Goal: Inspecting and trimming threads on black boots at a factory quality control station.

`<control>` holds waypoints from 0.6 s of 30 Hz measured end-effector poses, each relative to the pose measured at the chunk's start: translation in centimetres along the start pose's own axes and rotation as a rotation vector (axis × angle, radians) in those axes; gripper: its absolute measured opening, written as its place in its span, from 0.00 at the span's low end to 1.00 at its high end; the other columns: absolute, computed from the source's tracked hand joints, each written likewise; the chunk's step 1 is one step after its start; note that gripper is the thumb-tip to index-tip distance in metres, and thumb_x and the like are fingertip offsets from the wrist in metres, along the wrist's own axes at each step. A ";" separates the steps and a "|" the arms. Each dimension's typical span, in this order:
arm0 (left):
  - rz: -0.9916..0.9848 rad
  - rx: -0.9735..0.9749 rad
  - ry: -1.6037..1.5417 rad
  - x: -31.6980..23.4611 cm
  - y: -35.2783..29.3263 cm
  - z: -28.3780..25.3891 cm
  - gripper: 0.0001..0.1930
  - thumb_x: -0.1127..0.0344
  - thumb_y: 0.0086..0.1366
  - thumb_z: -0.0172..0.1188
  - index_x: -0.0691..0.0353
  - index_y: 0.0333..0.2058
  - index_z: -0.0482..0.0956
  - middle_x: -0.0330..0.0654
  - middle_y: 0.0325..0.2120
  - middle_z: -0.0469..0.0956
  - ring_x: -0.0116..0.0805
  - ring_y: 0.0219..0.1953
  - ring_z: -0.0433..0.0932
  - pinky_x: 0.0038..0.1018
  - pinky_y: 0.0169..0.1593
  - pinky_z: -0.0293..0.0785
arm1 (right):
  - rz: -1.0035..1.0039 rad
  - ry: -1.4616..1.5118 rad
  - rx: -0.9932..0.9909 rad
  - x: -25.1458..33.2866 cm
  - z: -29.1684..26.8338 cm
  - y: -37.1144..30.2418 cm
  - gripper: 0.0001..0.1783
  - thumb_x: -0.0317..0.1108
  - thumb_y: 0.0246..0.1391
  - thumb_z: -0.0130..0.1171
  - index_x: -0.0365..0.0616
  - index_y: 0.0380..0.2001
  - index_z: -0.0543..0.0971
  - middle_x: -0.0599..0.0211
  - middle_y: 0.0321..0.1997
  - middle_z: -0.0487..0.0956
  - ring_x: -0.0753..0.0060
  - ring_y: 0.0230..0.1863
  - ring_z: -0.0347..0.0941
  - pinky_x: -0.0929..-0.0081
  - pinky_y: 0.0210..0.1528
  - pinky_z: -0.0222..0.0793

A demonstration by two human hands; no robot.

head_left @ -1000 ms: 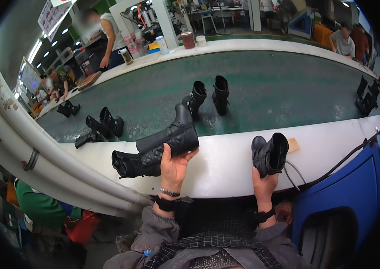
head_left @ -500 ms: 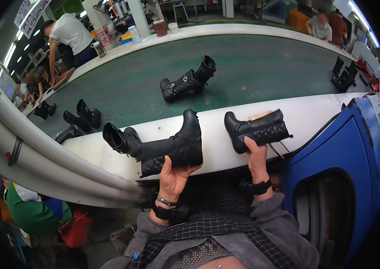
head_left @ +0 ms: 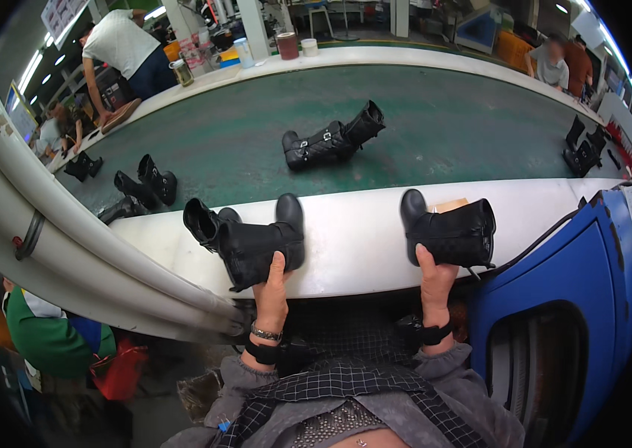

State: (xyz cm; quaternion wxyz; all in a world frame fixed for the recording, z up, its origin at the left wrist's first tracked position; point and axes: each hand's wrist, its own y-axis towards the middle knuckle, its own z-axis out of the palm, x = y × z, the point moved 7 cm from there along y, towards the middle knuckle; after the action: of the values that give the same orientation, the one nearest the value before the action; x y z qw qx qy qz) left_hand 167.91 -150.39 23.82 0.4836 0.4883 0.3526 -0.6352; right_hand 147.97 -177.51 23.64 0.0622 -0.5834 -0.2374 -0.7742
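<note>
One black boot (head_left: 260, 245), centre-left of the frame, is gripped by the left hand (head_left: 272, 300); the right hand (head_left: 436, 284) grips a second boot (head_left: 452, 231), centre-right, its hidden fingers seemingly curled beneath.

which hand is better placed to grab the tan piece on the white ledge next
Probably the right hand: the tan piece shows just beyond the black boot it holds. The left hand is farther off, holding another boot. Both are occupied, so the right would likely need freeing first.
</note>
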 end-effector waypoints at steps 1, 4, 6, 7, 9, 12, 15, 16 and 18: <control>0.045 -0.034 0.093 -0.5 0.8 -0.6 0.24 0.65 0.65 0.58 0.66 0.57 0.64 0.44 0.52 0.70 0.37 0.55 0.70 0.33 0.57 0.66 | -0.009 -0.172 -0.009 -0.4 -0.9 0.7 0.23 0.23 0.46 0.62 0.35 0.49 0.73 0.62 0.49 0.74 0.70 0.48 0.71 0.72 0.53 0.66; 0.568 -0.233 0.446 -4.4 -0.9 0.4 0.32 0.73 0.59 0.56 0.67 0.62 0.54 0.51 0.60 0.58 0.47 0.62 0.57 0.40 0.66 0.47 | -0.031 -0.330 0.032 -2.2 -2.0 1.1 0.25 0.23 0.42 0.63 0.35 0.48 0.73 0.60 0.48 0.74 0.66 0.48 0.72 0.70 0.52 0.66; 0.733 -0.334 0.703 -6.4 -3.6 2.0 0.33 0.73 0.58 0.57 0.66 0.62 0.54 0.53 0.60 0.58 0.50 0.61 0.58 0.43 0.66 0.46 | -0.099 -0.391 0.002 -2.2 -1.7 0.8 0.29 0.24 0.42 0.64 0.35 0.51 0.71 0.59 0.49 0.72 0.64 0.51 0.70 0.70 0.54 0.65; 0.913 -0.296 0.638 -7.4 -5.3 3.3 0.33 0.72 0.57 0.58 0.66 0.60 0.57 0.54 0.59 0.59 0.51 0.61 0.58 0.45 0.66 0.45 | -0.102 -0.387 0.005 -2.7 -1.6 0.8 0.29 0.24 0.42 0.64 0.35 0.51 0.71 0.59 0.49 0.72 0.64 0.51 0.70 0.70 0.54 0.65; 1.096 -0.260 0.572 -9.0 -7.1 5.7 0.32 0.71 0.55 0.59 0.66 0.59 0.59 0.54 0.59 0.60 0.53 0.61 0.58 0.48 0.66 0.45 | -0.177 -0.371 -0.058 -3.5 -1.6 0.9 0.32 0.23 0.41 0.64 0.35 0.53 0.68 0.57 0.51 0.70 0.62 0.52 0.69 0.69 0.55 0.65; 0.978 0.299 0.822 -7.8 -4.2 14.3 0.29 0.68 0.51 0.62 0.65 0.53 0.65 0.56 0.53 0.65 0.55 0.60 0.59 0.46 0.66 0.46 | -0.047 -0.279 -0.103 -5.5 -2.7 1.6 0.34 0.23 0.41 0.65 0.34 0.54 0.67 0.55 0.52 0.69 0.59 0.53 0.68 0.66 0.56 0.64; 0.785 0.369 0.831 -4.2 4.6 19.5 0.33 0.66 0.48 0.65 0.64 0.54 0.65 0.57 0.53 0.64 0.55 0.58 0.60 0.43 0.65 0.49 | -0.074 -0.336 -0.117 -5.0 -2.6 1.5 0.35 0.23 0.39 0.66 0.34 0.54 0.66 0.54 0.52 0.69 0.57 0.53 0.68 0.64 0.57 0.63; 0.722 0.310 0.918 -3.1 8.3 20.4 0.35 0.65 0.47 0.66 0.65 0.55 0.63 0.57 0.55 0.62 0.55 0.59 0.59 0.42 0.65 0.50 | -0.097 -0.353 -0.117 -4.2 -2.3 1.7 0.35 0.24 0.39 0.68 0.34 0.54 0.67 0.53 0.51 0.70 0.56 0.54 0.68 0.63 0.57 0.63; 0.565 0.188 1.094 -0.4 15.4 21.1 0.40 0.65 0.44 0.67 0.64 0.57 0.60 0.57 0.58 0.58 0.55 0.62 0.56 0.44 0.64 0.51 | -0.143 -0.405 -0.117 -4.9 -2.2 1.3 0.36 0.25 0.38 0.69 0.35 0.53 0.67 0.53 0.51 0.70 0.54 0.53 0.68 0.62 0.57 0.63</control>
State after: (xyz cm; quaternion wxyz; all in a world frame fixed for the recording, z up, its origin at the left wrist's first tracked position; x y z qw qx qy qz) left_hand 176.75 -174.07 30.42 0.3372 0.8579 0.3490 -0.1688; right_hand 148.03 -180.53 18.98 -0.0757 -0.7111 -0.2406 -0.6563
